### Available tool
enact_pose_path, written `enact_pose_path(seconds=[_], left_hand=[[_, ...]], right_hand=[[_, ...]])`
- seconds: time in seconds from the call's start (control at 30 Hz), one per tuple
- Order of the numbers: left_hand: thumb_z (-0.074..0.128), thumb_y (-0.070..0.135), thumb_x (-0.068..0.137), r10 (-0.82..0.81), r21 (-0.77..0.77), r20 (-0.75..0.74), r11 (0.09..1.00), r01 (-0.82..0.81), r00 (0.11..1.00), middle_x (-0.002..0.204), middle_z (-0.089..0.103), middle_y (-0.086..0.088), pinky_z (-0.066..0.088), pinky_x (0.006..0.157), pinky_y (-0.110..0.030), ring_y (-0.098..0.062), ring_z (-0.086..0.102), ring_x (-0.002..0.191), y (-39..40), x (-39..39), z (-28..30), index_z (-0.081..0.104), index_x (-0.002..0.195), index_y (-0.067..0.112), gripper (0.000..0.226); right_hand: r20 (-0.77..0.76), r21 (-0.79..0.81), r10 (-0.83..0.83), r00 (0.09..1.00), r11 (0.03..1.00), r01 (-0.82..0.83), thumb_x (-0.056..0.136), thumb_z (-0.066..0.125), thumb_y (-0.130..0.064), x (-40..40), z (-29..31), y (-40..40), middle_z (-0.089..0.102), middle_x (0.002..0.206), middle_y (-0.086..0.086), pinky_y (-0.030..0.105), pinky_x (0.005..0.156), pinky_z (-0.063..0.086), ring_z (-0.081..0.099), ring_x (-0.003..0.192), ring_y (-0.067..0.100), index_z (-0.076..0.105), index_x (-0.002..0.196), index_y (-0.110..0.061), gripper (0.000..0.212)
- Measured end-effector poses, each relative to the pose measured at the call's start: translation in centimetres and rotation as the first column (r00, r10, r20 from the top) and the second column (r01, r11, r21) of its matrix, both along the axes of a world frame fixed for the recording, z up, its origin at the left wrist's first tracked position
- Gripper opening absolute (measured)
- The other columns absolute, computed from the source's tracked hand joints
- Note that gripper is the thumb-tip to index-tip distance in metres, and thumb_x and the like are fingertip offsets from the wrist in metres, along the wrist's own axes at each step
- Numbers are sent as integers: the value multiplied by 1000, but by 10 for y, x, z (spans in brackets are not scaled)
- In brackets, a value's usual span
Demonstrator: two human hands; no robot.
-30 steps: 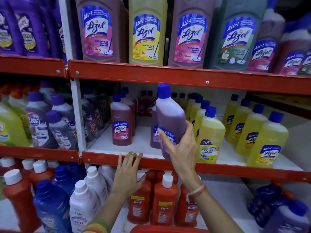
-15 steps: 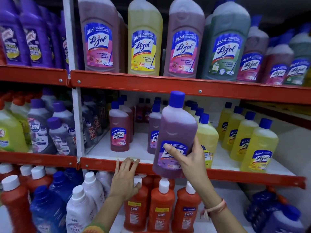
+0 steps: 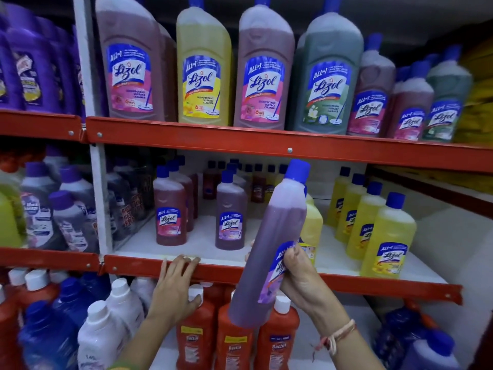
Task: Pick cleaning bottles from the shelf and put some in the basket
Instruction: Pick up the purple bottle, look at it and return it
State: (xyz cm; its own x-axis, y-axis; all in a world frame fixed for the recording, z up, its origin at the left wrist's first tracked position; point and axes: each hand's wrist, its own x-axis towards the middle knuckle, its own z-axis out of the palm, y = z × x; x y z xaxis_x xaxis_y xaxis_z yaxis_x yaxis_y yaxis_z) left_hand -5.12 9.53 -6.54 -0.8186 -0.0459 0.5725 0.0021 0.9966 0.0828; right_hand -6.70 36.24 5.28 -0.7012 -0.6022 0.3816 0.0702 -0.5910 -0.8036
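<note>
Right hand (image 3: 297,273) clenched around tall purple plastic cleaner bottle with blue cap (image 3: 269,249), tilted before red metal shelf edge (image 3: 213,272), left hand (image 3: 174,287) resting open-fingered on that edge

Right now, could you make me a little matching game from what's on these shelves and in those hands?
Things:
1. purple bottle
2. left hand
3. big green bottle
4. orange bottles

Places:
A. top shelf
B. bottom shelf
C. resting on the red shelf edge
D. held tilted in the right hand

Pairs: 1-D, 2-C, 3-A, 4-B
</note>
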Motion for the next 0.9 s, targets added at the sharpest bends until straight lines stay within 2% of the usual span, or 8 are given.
enact_pose_path(seconds=[0.1, 0.2, 0.3, 0.4, 0.47, 0.57, 0.7, 0.9], left_hand=[[57, 56, 71, 12, 26, -21, 1000, -11, 1000, 121, 59, -9, 14, 109, -47, -31, 47, 122, 1, 2, 0, 49, 130, 15, 73], [28, 71, 85, 10, 72, -66, 997, -5, 998, 124, 57, -5, 17, 111, -49, -26, 43, 126, 5, 2, 1, 50, 130, 18, 73], [29, 68, 88, 24, 119, -117, 993, -10, 993, 128, 54, -1, 12, 114, -45, -21, 38, 131, 9, 2, 1, 49, 131, 22, 66], [29, 62, 90, 29, 119, -120, 993, -15, 992, 130, 54, -1, 9, 115, -44, -21, 37, 133, 9, 3, 0, 48, 132, 22, 61], [30, 60, 92, 21, 114, -124, 994, -6, 992, 130, 54, -1, 10, 115, -44, -21, 37, 132, 8, 3, -1, 48, 132, 21, 59], [31, 56, 93, 8, 124, -144, 992, 10, 990, 127, 54, 1, 10, 115, -44, -18, 36, 131, 8, 2, -1, 48, 131, 22, 54], [31, 53, 94, 4, 138, -137, 990, 15, 991, 126, 54, 3, 11, 115, -43, -17, 36, 132, 7, 1, -4, 47, 131, 23, 51], [31, 51, 95, -23, 177, -152, 983, 50, 988, 126, 53, 3, 7, 116, -43, -16, 34, 133, 5, -2, -8, 46, 133, 24, 49]], right_hand=[[-40, 6, -23, 999, 1000, 24, 35, 98, -37, -5, 11, 5, 78, 85, 8, 30, 67, 61, 75, 78, 19, 69, 95, -10, 72], [-105, 67, -94, 990, 993, 101, 39, 96, -40, -13, 24, 2, 77, 84, 1, 27, 65, 61, 74, 77, 14, 60, 102, -13, 78], [-185, 136, -204, 961, 963, 231, 48, 94, -37, -28, 30, -11, 77, 97, 1, 33, 74, 61, 73, 91, 19, 58, 113, -19, 77], [-254, 189, -268, 929, 929, 320, 59, 86, -24, -48, 27, -31, 75, 106, 0, 33, 78, 60, 71, 100, 20, 56, 121, -26, 69], [-291, 225, -298, 909, 903, 367, 61, 85, -21, -60, 22, -46, 73, 114, 2, 40, 84, 59, 70, 104, 22, 53, 125, -27, 72], [-277, 267, -323, 905, 879, 396, 59, 87, -23, -77, 8, -69, 71, 118, 5, 48, 91, 57, 69, 106, 23, 54, 121, -32, 71], [-240, 326, -359, 902, 845, 423, 47, 91, -41, -90, -8, -92, 70, 118, 5, 51, 90, 57, 71, 102, 23, 53, 111, -44, 74], [-213, 364, -392, 895, 818, 445, 53, 87, -34, -93, -25, -103, 70, 114, 5, 43, 83, 60, 72, 98, 22, 51, 116, -36, 72]])
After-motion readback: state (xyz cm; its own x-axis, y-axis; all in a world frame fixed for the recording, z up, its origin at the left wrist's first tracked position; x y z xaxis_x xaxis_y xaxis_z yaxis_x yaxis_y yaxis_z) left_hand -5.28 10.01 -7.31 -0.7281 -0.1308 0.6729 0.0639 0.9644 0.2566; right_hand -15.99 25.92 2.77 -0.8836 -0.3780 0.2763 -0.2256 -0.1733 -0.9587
